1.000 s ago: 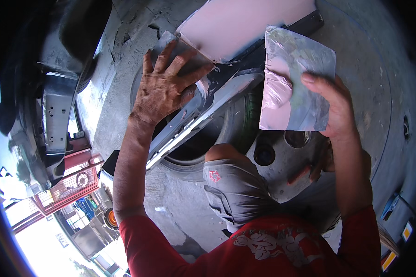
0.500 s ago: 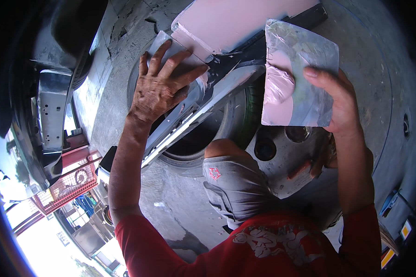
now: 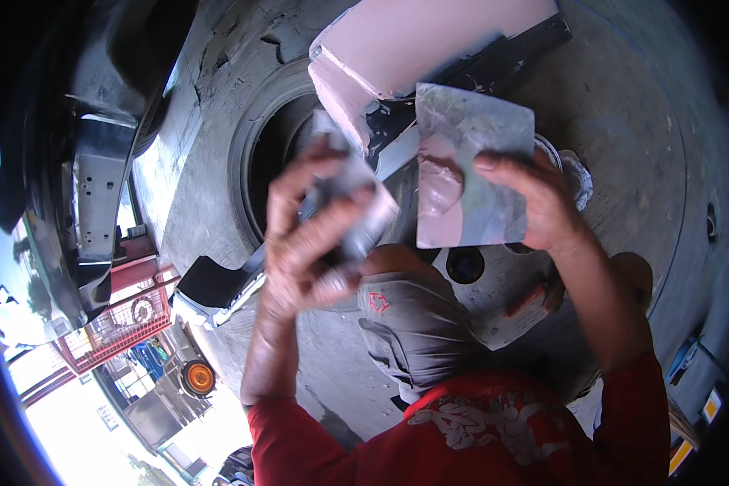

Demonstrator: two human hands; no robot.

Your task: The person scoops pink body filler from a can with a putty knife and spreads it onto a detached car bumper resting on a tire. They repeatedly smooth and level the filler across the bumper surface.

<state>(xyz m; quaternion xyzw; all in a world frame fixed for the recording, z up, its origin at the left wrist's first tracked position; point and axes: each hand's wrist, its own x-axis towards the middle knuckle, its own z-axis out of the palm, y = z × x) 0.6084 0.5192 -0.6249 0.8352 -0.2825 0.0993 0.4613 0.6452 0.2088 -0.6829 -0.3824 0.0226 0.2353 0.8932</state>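
Observation:
My left hand (image 3: 304,243), motion-blurred, grips a thin, pale rectangular spreader (image 3: 360,178) below the pink-coated panel (image 3: 429,44). My right hand (image 3: 555,206) holds a grey flat sheet (image 3: 478,109) upright, thumb across its face, with a lump of pink paste (image 3: 441,190) on its left part. The panel's long dark lower edge (image 3: 535,36) runs diagonally behind the sheet. Beneath the panel lies a tyre (image 3: 251,138), its opening partly hidden by my left hand.
A dark car bumper part (image 3: 89,202) curves along the left. Behind it are a red grille (image 3: 117,324) and an orange wheel (image 3: 198,377). Near my bent knee (image 3: 413,324) are a dark round container (image 3: 466,263) and a red object (image 3: 525,300) on the concrete floor.
My left hand and spreader have pulled away from the panel, down and rightward, uncovering its pink left part. The sheet in my right hand has moved left and lower, nearer the spreader.

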